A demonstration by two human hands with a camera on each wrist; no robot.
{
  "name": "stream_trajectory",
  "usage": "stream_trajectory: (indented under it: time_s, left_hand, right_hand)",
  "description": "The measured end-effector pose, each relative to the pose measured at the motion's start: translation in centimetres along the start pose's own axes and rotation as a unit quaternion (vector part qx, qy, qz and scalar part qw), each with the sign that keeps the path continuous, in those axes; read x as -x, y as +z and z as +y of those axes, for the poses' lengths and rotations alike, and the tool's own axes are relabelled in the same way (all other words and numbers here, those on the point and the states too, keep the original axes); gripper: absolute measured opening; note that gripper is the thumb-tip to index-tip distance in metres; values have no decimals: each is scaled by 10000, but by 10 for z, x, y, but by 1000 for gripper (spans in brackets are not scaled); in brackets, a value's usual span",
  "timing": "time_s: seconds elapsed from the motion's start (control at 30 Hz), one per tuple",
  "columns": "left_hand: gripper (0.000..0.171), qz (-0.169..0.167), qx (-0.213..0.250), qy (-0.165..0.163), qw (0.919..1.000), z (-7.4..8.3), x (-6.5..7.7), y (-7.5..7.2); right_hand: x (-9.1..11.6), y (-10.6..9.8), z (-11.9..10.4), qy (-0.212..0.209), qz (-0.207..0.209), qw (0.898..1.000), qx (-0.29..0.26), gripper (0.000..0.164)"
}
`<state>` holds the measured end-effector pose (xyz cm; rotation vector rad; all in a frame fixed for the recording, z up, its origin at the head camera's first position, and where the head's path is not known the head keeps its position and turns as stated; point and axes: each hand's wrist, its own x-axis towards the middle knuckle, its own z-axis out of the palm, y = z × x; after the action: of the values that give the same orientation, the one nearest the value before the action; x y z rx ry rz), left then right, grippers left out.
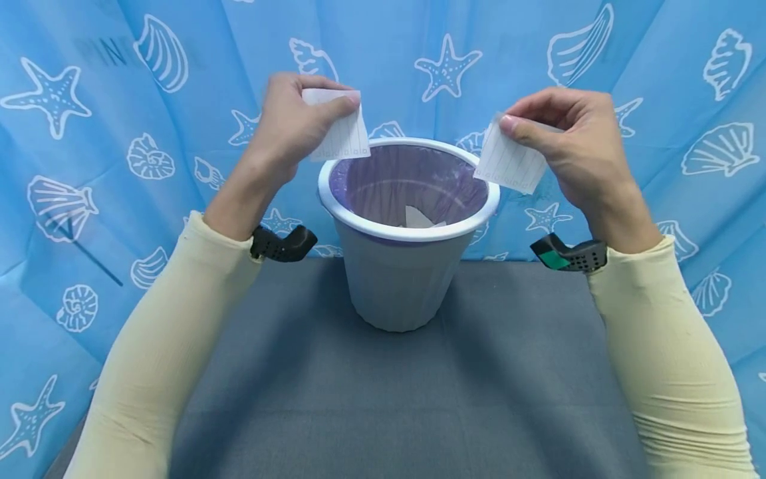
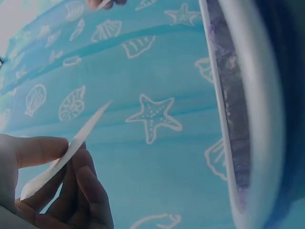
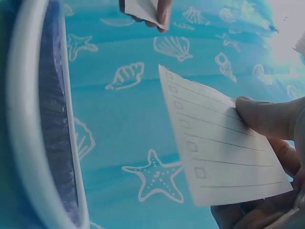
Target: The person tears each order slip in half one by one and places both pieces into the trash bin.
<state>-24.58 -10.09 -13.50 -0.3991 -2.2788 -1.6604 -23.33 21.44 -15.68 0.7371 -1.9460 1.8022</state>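
Observation:
My left hand [image 1: 296, 123] pinches a piece of lined paper [image 1: 341, 133] between thumb and fingers, above the left side of the bin's rim. In the left wrist view this paper [image 2: 71, 150] shows nearly edge-on. On the other side my right hand [image 1: 571, 136] pinches a second lined piece of paper [image 1: 509, 159], just off the rim's right side. Ruled lines and a column of small checkbox squares mark that piece [image 3: 219, 148] in the right wrist view. Between the hands stands a grey bin [image 1: 397, 279] with a white rim, upright. White paper scraps [image 1: 417, 217] lie inside it.
A purple liner bag [image 1: 419, 173] lines the bin. The bin stands on a dark grey cloth surface [image 1: 395, 399]. Right behind it hangs a blue curtain [image 1: 383, 60] with white shell and starfish prints. Each wrist wears a black strap [image 1: 284, 243] over a pale sleeve.

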Motion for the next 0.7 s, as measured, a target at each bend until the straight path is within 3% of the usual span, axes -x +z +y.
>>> stream_trajectory:
  time_s: [0.13,0.3,0.7]
  left_hand:
    - [28,-61,-302,134,9994,3,-12,8]
    - [25,-175,-302,177,9992,6,-25,16]
    - [20,-520,-585,-306,9965,7,-39,29]
  right_hand:
    - [-19,5,-2,313,-130,9983,466,17]
    - [-38,17,-4,611,-349,9903,1196,17]
    - [-59,45,-1,746,-976,9797,1584,13]
